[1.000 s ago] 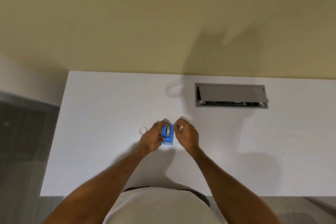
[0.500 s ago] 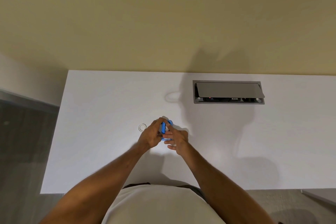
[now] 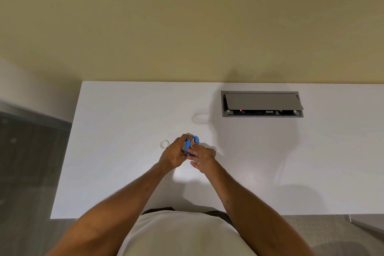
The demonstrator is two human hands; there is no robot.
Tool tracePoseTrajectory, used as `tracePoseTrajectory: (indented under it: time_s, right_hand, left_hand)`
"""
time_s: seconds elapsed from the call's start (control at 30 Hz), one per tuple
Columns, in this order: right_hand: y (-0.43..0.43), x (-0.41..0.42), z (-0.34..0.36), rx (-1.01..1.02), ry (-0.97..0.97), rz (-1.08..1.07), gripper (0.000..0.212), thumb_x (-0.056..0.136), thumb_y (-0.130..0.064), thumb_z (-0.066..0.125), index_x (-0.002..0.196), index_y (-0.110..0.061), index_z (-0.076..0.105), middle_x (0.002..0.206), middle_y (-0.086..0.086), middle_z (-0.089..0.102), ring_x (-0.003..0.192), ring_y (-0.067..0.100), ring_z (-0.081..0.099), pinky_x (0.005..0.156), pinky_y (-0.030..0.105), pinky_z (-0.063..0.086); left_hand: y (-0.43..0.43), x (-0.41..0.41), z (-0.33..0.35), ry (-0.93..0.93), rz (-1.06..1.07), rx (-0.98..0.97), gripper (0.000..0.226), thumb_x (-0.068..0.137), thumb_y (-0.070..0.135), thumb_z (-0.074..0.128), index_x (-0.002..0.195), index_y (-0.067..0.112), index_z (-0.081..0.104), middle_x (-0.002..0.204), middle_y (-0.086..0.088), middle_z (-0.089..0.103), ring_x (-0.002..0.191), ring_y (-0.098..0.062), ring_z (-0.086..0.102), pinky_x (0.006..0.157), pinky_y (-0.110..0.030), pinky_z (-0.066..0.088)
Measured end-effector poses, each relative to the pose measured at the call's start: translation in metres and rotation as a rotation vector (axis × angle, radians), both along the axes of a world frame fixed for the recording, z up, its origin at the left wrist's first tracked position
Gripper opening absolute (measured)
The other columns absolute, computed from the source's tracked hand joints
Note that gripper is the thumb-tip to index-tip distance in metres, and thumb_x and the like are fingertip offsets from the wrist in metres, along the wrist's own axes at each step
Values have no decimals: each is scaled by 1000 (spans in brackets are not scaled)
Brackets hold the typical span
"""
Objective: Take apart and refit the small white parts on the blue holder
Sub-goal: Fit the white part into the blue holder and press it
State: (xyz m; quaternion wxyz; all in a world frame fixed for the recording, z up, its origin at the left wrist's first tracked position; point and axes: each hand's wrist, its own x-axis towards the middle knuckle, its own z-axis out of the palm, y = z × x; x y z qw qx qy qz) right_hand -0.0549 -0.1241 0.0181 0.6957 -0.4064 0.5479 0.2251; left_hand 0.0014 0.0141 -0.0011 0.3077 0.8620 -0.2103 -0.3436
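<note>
The blue holder point(image 3: 192, 144) is held just above the white desk point(image 3: 124, 172), approx. in the middle of it, between both hands. The left hand point(image 3: 173, 155) is curled around the holder's left side, thumb and fingertips closed on it near the top. The right hand point(image 3: 202, 157) is pressed against the holder's right and lower side, w/ one finger laid across its front; the remaining fingers are loosely bent and spread toward the desk. Whether a small white part is pinched in the right hand cannot be told, as the fingers cover that spot. A pale patch is seen on the holder's face, but it is too small to be made out.

A small clear ring point(image 3: 164, 144) is seen lying flat on the desk, just left of the holder and apart from the left hand. A grey cable box point(image 3: 261, 104) w/ its lid raised is set into the desk, well right of the holder and farther back.
</note>
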Motion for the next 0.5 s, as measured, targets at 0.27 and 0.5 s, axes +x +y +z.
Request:
tracePoseTrajectory:
  time_s: [0.27,0.5]
  right_hand:
    - [-2,-1,12,63,13,-46,38,99,-19,67,129,2,60,130,18,69,120,39,65,110,54,44]
    - [-2,-1,9,90,10,-44,46,99,-23,68,136,0,56,136,18,65,128,37,60,115,54,37]
  left_hand:
    - [0,-4,-2,37,29,-24,64,89,11,73,143,30,46,144,5,60,118,-19,63,99,-40,59]
    - [1,-3,-3,10,31,2,75,87,23,74,152,30,37,147,-1,58,126,-25,63,101,-46,59]
